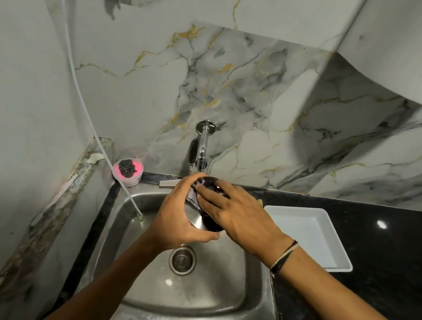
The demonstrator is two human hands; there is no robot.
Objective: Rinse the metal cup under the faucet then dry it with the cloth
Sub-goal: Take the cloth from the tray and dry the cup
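Observation:
The metal cup (208,222) is held tilted over the steel sink (194,295), its mouth just below the spout of the wall faucet (202,146). My left hand (177,215) wraps the cup from the left and underneath, thumb along its base. My right hand (238,215) lies over the cup from the right, with its fingertips at the rim and reaching into the mouth. Most of the cup is hidden by both hands. I cannot tell whether water is running. No cloth is clearly in view; a small yellowish bit (259,202) peeks out behind my right hand.
A pink tub with a dark scrubber (127,172) sits at the sink's back left corner. A white hose (83,94) hangs down into the basin. A white tray (307,233) rests on the black counter (385,274) to the right. The drain (182,260) is below my hands.

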